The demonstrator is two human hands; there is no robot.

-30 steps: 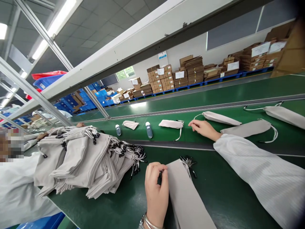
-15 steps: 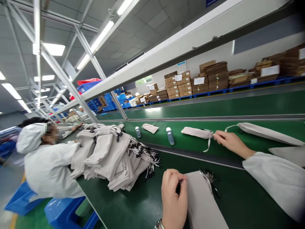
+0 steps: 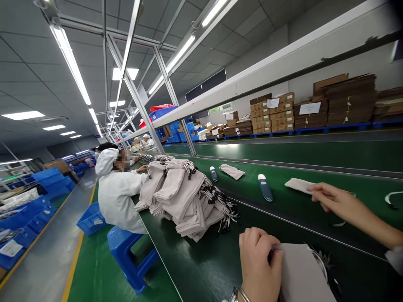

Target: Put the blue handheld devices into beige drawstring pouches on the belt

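Note:
My left hand is closed on the edge of a flat beige drawstring pouch on the dark green table near the front. My right hand reaches over the green belt, its fingertips at the near end of a filled beige pouch; whether they grip it is unclear. To the left on the belt lie a dark blue device with a white cap, another beige pouch and a smaller-looking blue device. A heap of beige pouches with black-tipped cords sits on the table.
A person in white works at the left beside the heap. A blue stool stands by the table edge. A white beam and metal posts rise over the line. Stacked cartons stand behind the belts.
The view has swung left, so the heap and belt items appear farther right. My right hand's fingers have loosened from the cord end and now lie over the pouch's end. My left hand keeps its pouch.

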